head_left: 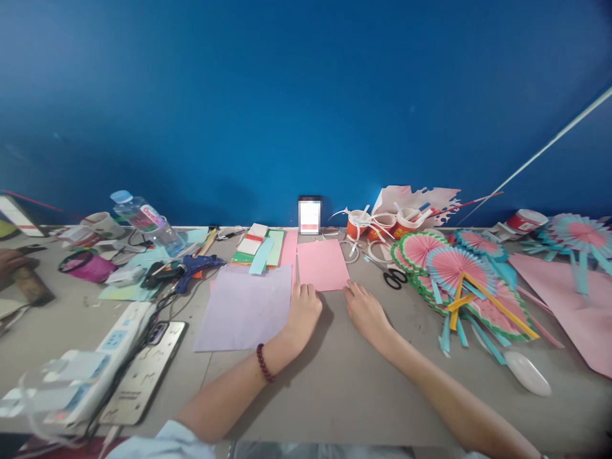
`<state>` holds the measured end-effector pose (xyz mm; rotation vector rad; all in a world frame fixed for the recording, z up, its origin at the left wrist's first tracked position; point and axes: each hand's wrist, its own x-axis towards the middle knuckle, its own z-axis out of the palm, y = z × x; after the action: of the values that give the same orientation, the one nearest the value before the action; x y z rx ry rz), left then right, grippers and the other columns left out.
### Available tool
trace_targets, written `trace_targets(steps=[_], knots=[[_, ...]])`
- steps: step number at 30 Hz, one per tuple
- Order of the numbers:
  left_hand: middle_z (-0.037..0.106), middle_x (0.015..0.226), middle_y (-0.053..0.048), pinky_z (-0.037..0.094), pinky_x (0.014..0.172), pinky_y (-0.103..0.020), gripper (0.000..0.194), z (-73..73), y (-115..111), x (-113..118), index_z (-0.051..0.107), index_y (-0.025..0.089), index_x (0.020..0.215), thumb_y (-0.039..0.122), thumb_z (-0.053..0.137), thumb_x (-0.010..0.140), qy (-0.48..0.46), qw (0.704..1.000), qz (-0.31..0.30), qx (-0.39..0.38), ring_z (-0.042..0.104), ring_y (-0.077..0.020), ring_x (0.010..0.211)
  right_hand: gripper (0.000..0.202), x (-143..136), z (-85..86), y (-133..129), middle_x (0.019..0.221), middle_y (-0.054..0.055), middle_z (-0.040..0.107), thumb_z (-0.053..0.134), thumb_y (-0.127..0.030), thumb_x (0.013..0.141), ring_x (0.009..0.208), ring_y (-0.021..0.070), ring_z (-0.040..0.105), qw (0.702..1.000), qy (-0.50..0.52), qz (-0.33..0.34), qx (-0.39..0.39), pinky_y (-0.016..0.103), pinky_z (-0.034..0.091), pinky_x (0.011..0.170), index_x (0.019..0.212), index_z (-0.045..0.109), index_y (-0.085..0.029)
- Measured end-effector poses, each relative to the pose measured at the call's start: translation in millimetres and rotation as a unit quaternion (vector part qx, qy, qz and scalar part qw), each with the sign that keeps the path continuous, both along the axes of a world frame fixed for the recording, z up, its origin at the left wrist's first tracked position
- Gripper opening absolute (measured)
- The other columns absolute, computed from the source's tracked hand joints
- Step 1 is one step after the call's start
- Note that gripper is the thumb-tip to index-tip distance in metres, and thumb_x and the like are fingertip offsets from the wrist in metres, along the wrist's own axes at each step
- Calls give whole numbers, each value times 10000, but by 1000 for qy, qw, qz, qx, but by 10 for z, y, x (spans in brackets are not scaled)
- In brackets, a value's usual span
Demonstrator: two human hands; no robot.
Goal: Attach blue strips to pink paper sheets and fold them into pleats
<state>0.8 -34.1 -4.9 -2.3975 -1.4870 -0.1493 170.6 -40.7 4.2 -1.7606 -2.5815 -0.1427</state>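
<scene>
A square sheet of pink paper (323, 264) lies flat on the grey table in front of me. At its lower left corner my left hand (306, 310) is closed, its curled fingers on the paper's edge. My right hand (366, 310) pinches the lower right corner, with the fingertips pressed together. Beside my left hand is a larger sheet of lilac paper (245, 309), whose right edge reaches my fingers. Another pink strip (289, 248) shows partly between the lilac sheet and the square.
Pleated paper fans (461, 271) and black-handled scissors (396, 278) lie to the right. Red paper cups (406, 223) stand behind. To the left are a power strip (115, 357), a phone (143, 373), a blue glue gun (194, 271) and a tilted bottle (148, 220). Another person's hand (14, 264) shows far left.
</scene>
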Motion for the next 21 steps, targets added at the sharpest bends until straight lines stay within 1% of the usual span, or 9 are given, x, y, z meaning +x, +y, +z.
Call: trace_targets(steps=[3, 5, 9, 13, 17, 21], knots=[[564, 728, -102, 432, 812, -424, 289, -13, 5, -6, 666, 124, 685, -36, 439, 767, -16, 1000, -5, -6, 522, -224, 776, 398, -6, 12, 3, 1264, 178, 531, 432, 6, 779, 971, 244, 578, 1000, -5, 1, 0, 345, 480, 812, 1141, 579, -74], [562, 725, -95, 437, 793, -422, 282, -16, 6, -6, 662, 121, 688, -36, 441, 765, -14, 1000, -6, -5, 521, -225, 773, 375, -15, 17, 0, 1209, 173, 558, 448, -1, 782, 967, 241, 570, 1000, -3, 3, -2, 340, 474, 811, 1121, 583, -84], [569, 734, -102, 432, 809, -424, 273, -6, 0, 3, 668, 97, 722, -40, 437, 770, -7, 1000, -4, -3, 526, -225, 783, 361, -24, 8, -5, 1159, 157, 582, 458, -11, 784, 968, 244, 553, 1000, -15, 3, 12, 346, 462, 827, 1118, 570, -87], [579, 740, -109, 429, 825, -422, 254, 3, -3, 7, 674, 80, 749, -41, 451, 768, 3, 1000, -5, -2, 533, -224, 786, 390, -21, -47, -14, 1170, 160, 596, 455, -4, 778, 1003, 251, 556, 999, -24, 14, 28, 355, 462, 858, 1145, 564, -76], [582, 733, -103, 433, 819, -417, 229, 0, -15, 20, 672, 80, 747, -30, 473, 766, 10, 1000, -2, 14, 537, -220, 775, 462, -44, -119, -56, 1243, 181, 574, 439, 19, 767, 1088, 253, 553, 998, -39, 16, 43, 356, 473, 881, 1208, 547, -68], [586, 733, -96, 424, 831, -425, 231, 3, -24, 22, 669, 96, 743, -27, 474, 761, 15, 999, 10, 31, 541, -227, 784, 483, -71, -133, -91, 1252, 195, 568, 443, 32, 756, 1108, 261, 550, 998, -46, 13, 50, 361, 476, 870, 1216, 552, -69]])
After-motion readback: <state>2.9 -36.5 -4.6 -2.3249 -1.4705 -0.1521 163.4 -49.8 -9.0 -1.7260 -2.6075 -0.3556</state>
